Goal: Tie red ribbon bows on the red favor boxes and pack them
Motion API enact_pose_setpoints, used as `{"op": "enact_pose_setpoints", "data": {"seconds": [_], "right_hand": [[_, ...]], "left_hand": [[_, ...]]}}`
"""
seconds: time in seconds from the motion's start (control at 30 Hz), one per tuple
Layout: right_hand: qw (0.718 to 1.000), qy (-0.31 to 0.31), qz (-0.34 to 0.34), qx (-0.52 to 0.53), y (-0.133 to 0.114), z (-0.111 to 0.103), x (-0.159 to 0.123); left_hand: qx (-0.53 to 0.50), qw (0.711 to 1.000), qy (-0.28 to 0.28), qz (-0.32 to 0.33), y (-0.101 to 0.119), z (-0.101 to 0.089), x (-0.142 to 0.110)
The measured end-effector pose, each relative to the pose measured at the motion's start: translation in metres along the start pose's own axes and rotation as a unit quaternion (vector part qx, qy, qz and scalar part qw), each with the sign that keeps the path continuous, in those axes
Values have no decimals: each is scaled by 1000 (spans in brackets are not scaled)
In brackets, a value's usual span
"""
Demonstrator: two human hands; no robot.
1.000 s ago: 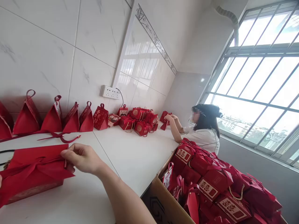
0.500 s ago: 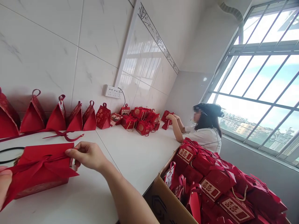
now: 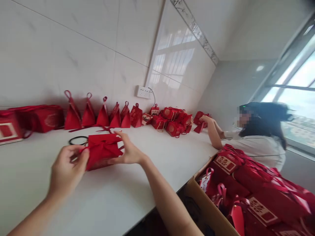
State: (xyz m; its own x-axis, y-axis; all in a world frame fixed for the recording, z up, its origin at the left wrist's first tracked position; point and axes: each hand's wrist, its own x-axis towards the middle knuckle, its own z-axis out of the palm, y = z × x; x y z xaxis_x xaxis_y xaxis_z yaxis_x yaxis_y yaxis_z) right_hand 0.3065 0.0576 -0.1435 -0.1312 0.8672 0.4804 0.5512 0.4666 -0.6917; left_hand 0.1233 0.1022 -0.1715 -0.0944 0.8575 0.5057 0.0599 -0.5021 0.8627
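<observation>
A red gift box (image 3: 100, 157) with a red ribbon (image 3: 104, 149) tied in a bow across its front is on the white table before me. At its left end my left hand (image 3: 69, 167) is closed, thumb and fingers pinching the ribbon's left tail. My right hand (image 3: 129, 151) holds the box's right end, thumb and fingers spread around it at top and bottom. Just behind the box's left corner lies a black loop (image 3: 77, 141). Loose red ribbon strands lie on the table behind the box.
Peaked red boxes (image 3: 73, 114) with ribbon loops line the tiled wall. More boxes are heaped (image 3: 174, 121) farther along and at the far left. A full carton (image 3: 197, 191) stands at right. Beyond it, a person (image 3: 261, 141) handles a red box (image 3: 200, 121).
The view has swung left, so everything sits farther right. My left hand now shows fully, pinching the ribbon tail. My right hand has gone from pinching the corner to spanning the box's end.
</observation>
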Motion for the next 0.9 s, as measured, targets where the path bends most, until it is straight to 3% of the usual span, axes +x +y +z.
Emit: {"op": "enact_pose_setpoints", "data": {"seconds": [0.13,0.2,0.37,0.5,0.7,0.8,0.9], "right_hand": [[999,-50,12,14,10,-1,-1],[999,-43,11,14,12,1,-2],[990,66,-71,-102,-3,5,-16],[956,155,-125,-214,-29,-2,-45],[894,239,-181,-333,-52,-23,-112],[896,308,-137,-288,-58,-30,-147],[910,406,-17,-86,-66,-34,-178]], "left_hand": [[15,999,-38,-30,1,-4,-2],[1,998,-39,-44,-1,-3,-1],[-50,994,-23,-90,-5,-10,2],[-41,993,-29,-109,-5,-15,4],[-9,988,-102,-119,-2,-10,2],[30,983,-131,-125,-2,-8,1],[46,980,-143,-134,-1,-8,3]]}}
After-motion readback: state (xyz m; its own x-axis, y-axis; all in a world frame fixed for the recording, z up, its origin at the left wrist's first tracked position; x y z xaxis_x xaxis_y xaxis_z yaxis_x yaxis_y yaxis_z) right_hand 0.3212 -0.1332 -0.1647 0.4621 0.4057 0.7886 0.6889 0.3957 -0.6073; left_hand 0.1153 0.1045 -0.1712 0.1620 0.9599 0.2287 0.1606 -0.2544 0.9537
